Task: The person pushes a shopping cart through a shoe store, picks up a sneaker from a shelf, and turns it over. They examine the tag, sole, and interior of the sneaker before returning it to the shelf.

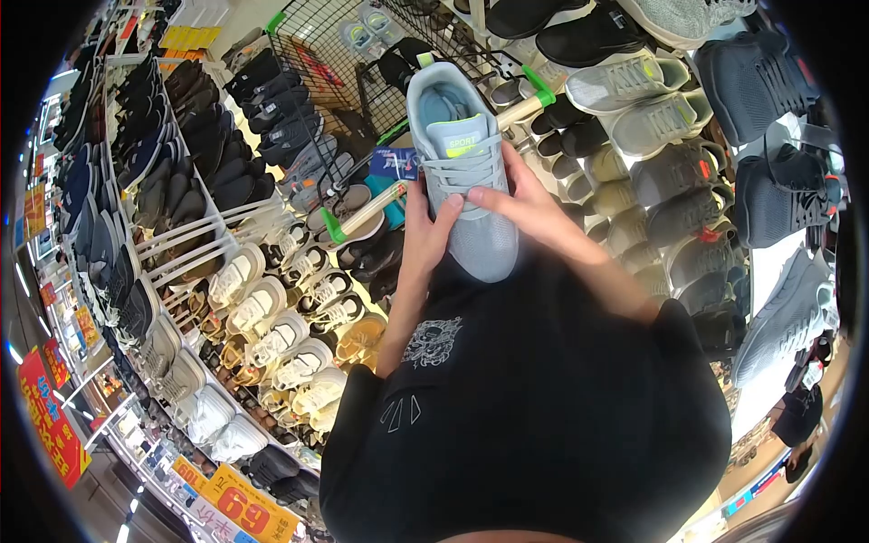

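A light grey sneaker (484,240) with grey laces and a yellow-green "SPORT" tongue label is held up in front of my chest, its toe toward me. My left hand (429,222) grips its left side, thumb on the lower laces. On the opposite side my right hand (516,195) is wrapped round it, thumb also pressing near the laces. The fingers beneath the shoe are hidden. A blue tag (394,164) hangs at the sneaker's left side, close to my left hand.
Beyond the sneaker stands a black wire shopping cart (317,68) with a green-ended handle (527,107). Racks of white shoes (272,312) and dark shoes (186,154) line the left. Grey sneakers (625,83) fill shelves at right. A person (797,416) appears at far lower right.
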`<state>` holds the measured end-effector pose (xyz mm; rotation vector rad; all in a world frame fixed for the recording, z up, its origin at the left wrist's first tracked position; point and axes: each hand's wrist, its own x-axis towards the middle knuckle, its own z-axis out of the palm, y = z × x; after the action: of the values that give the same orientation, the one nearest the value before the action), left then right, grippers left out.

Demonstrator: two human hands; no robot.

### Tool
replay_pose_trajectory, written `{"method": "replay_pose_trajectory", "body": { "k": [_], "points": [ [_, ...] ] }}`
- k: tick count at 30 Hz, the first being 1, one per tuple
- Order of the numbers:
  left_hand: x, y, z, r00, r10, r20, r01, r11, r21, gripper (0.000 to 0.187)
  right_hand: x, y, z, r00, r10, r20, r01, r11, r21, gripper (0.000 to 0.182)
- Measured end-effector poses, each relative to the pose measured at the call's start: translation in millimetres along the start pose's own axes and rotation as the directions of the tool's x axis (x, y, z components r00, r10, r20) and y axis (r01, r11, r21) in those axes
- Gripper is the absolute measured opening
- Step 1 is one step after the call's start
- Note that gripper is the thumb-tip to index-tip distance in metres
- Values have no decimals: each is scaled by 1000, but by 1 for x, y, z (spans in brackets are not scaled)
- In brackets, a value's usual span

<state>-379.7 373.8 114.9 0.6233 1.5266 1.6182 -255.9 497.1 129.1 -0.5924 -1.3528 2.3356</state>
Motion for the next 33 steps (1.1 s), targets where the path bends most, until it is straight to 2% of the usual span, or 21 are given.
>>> {"method": "replay_pose_trajectory", "body": {
  "k": [2, 3, 5, 10, 12, 15, 19, 31, 33],
  "points": [
    [-1, 2, -5, 999, 49, 6, -50, 991, 125, 66, -2, 2, 2, 999, -31, 11, 32, 999, -37, 93],
    [-2, 4, -4, 999, 50, 5, -50, 991, 125, 66, -3, 3, 3, 998, -61, 22, 62, 995, -73, 94],
    [-2, 12, 2, 997, -47, -64, 57, 985, 163, 63, -3, 5, 3, 997, -79, 24, 81, 992, -94, 95],
    [-2, 16, 5, 998, -14, -58, 21, 993, 119, 61, -9, 7, 5, 991, -131, 19, 132, 982, -134, 95],
    [-4, 18, 6, 998, -13, -61, 19, 995, 101, 61, -9, 10, 3, 998, -52, -34, 49, 996, -80, 91],
    [-5, 19, 7, 997, 22, -71, -10, 985, 172, 60, -10, 4, 9, 998, -10, -69, 7, 999, -46, 86],
    [-9, 17, 2, 998, 33, -56, -24, 987, 159, 64, -11, 7, 9, 998, -55, -33, 54, 998, -27, 83],
    [-6, 14, 4, 997, 29, -74, -22, 996, 81, 63, -8, 8, 10, 998, 33, -62, -35, 999, -31, 88],
    [-6, 11, 4, 995, 11, -103, -3, 997, 71, 63, -9, 9, 10, 1000, -3, 28, 10, 966, -260, 91]
  ]
}}
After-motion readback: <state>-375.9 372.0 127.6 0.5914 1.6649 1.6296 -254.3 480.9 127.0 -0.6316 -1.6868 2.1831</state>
